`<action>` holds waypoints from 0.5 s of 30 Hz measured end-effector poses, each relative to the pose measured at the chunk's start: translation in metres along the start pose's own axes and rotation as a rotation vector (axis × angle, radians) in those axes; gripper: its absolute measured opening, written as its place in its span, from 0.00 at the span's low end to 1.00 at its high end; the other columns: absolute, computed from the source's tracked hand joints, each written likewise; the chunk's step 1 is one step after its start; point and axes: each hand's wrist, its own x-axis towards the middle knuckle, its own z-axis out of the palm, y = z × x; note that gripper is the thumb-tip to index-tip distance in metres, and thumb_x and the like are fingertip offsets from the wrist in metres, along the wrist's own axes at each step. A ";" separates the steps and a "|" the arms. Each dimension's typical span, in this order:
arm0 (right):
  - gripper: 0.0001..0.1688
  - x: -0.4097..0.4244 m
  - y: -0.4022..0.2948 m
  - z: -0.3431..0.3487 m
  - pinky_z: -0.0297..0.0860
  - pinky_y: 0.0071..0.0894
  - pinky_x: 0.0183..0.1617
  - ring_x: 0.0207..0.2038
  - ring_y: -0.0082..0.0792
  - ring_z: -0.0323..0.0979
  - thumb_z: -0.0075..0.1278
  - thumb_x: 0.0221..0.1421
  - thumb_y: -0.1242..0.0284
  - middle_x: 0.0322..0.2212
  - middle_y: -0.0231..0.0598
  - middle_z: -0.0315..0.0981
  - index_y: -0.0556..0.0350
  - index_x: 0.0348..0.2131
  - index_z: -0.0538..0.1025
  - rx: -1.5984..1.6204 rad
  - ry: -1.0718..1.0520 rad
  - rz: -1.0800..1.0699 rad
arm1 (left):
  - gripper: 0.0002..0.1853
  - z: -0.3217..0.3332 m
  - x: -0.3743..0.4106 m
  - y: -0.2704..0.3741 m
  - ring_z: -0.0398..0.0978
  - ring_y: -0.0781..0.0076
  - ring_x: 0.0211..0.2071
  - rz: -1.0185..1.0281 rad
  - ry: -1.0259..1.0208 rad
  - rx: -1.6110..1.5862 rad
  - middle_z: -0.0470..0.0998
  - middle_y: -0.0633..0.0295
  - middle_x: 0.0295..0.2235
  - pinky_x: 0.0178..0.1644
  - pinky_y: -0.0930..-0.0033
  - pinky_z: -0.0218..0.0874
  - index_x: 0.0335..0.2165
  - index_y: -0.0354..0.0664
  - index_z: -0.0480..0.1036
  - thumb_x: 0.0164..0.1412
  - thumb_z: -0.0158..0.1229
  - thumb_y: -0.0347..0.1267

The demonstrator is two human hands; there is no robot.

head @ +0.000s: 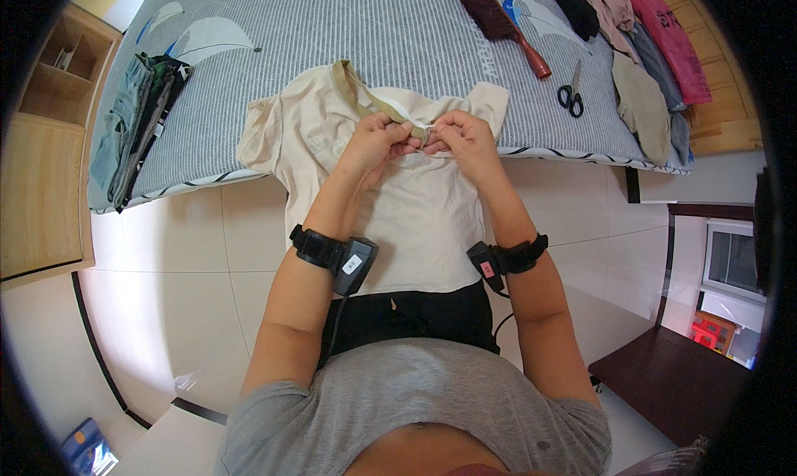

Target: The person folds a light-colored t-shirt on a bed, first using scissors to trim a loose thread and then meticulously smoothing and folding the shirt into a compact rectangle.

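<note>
A cream short-sleeved T-shirt [411, 233] lies partly on the bed's edge and hangs over my lap. Its neckband [361, 93] is olive, with a white strip along the inside. My left hand [380, 142] pinches the neckband between thumb and fingers. Close beside it, my right hand [461, 139] has thumb and fingertips closed on a small white piece at the band, perhaps a label or thread; the fingers hide most of it. Black scissors [571, 96] lie on the bed to the right, apart from both hands.
A striped bedcover [348, 27] spreads ahead. A dark red bed brush [498, 21] lies beyond the scissors. Folded trousers [124, 133] are at the left edge, and several garments [644, 102] are piled at the right. A dark brown tabletop [672, 376] stands low at the right.
</note>
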 end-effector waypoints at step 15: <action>0.03 -0.001 -0.003 0.000 0.68 0.16 0.29 0.24 0.20 0.70 0.44 0.49 0.81 0.23 0.35 0.71 0.64 0.28 0.70 0.020 -0.033 -0.015 | 0.06 -0.003 0.001 -0.002 0.73 0.75 0.26 0.008 0.002 -0.028 0.73 0.60 0.26 0.32 0.79 0.66 0.29 0.34 0.67 0.55 0.50 0.27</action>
